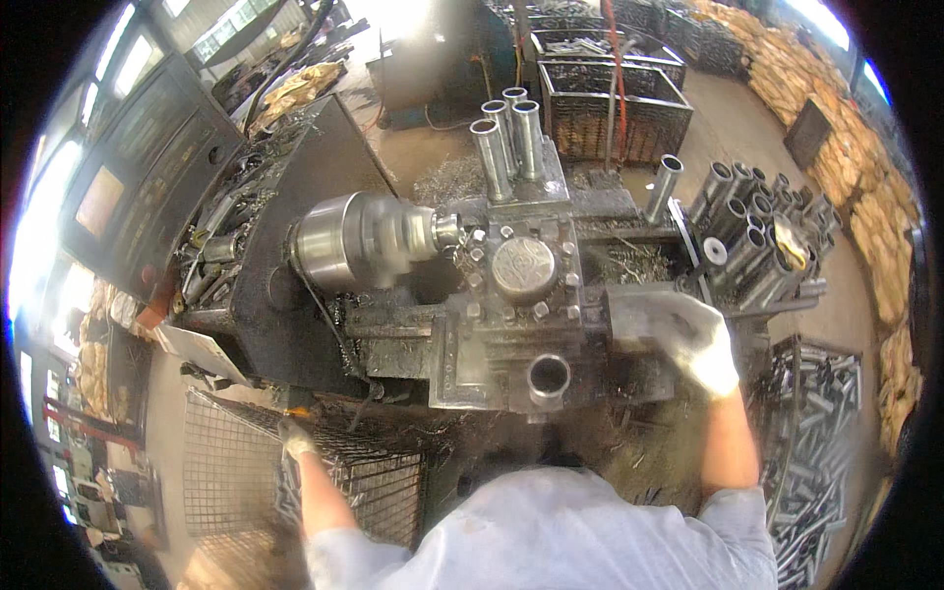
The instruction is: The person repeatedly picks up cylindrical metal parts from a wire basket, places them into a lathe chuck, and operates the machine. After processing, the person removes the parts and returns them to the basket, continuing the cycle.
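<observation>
My gloved left hand [294,439] is low on the left, closed at a small orange-tipped part [297,412] below the lathe headstock [280,236]; what its fingers grip is too small to make out. My gloved right hand [703,344] is smeared by motion on the right side of the tool post [524,268], and its fingers do not show clearly. A short metal tube end [447,229] sticks out of the chuck [339,241], close to the tool post. The jaw end of the chuck looks blurred. One tube [549,378] stands at the front of the carriage.
Three or more upright tubes [492,162] stand behind the tool post. Many more tubes [747,226] are bunched at the right. A wire basket [231,457] is at the lower left, a bin of metal pieces [811,442] at the lower right, and dark crates [615,113] behind.
</observation>
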{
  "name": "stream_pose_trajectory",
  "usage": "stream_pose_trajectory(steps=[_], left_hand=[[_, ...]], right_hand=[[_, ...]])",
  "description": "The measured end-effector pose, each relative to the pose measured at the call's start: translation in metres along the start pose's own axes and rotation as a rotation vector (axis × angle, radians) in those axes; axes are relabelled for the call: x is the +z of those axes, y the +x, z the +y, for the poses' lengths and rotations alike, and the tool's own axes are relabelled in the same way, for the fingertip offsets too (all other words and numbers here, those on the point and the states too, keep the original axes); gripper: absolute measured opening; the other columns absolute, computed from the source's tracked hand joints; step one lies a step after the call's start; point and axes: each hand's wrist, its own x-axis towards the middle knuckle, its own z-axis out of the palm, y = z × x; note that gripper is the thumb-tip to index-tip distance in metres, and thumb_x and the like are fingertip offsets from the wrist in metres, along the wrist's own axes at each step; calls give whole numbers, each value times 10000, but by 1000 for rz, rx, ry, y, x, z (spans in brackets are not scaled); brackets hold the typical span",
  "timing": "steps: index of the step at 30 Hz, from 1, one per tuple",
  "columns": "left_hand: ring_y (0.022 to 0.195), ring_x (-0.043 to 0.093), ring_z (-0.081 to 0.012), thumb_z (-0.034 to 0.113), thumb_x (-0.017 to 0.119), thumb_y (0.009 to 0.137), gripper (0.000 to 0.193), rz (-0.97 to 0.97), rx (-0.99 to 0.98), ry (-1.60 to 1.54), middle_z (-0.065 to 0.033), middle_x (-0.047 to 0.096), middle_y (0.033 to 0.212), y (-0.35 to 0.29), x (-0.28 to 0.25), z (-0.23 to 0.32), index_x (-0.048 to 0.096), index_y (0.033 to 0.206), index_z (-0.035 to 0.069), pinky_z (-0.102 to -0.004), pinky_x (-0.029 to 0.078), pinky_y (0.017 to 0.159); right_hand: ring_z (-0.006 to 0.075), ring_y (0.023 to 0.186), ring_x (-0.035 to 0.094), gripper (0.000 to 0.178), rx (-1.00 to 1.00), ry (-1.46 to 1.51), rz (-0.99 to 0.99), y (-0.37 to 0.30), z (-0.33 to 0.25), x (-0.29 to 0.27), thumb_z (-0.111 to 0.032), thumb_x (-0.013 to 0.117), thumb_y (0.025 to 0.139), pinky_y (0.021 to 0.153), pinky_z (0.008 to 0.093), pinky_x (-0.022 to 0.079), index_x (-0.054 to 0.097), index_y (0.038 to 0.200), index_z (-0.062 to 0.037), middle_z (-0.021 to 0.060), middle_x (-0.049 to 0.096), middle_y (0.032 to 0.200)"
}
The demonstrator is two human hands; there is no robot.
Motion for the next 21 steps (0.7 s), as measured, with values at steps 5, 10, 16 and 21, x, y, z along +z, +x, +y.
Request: stream_pose_trajectory(steps=[5, 10, 16, 21], left_hand=[[1012, 614, -270, 536, 523, 1089, 438, -781, 259, -1073, -92, 665, 1062, 4, 20, -34, 650, 1137, 120, -490, 476, 931], [757, 619, -241, 327, 697, 979, 230, -705, -171, -933, -73, 667, 865, -207, 78, -33, 626, 955, 110, -414, 520, 754], [988, 656, -239, 233, 703, 1008, 347, -617, -287, -550, -100, 729, 1082, -305, 84, -3, 683, 1251, -13, -385, 536, 906], [833, 683, -186, 130, 647, 994, 263, -513, -111, -402, -102, 719, 954, -276, 44, -12, 679, 1199, -32, -347, 571, 738]], right_hand=[[285, 1173, 749, 635, -254, 68, -344, 129, -43, 50, -166, 795, 893, 983, 361, 592, 578, 1476, -42, 186, 759, 1277], [399, 1245, 679, 1129, -157, -363, -776, 250, -56, 170, -619, 826, 759, 1057, 463, 533, 398, 1594, 11, 308, 681, 1349], [213, 723, 637, 334, 193, -250, -975, 290, -10, 260, -318, 873, 787, 674, 371, 523, 796, 1029, -100, 38, 770, 945], [175, 777, 696, 304, 427, 284, -569, 291, -18, 182, -236, 841, 876, 695, 332, 574, 772, 1113, -59, 76, 772, 998]])
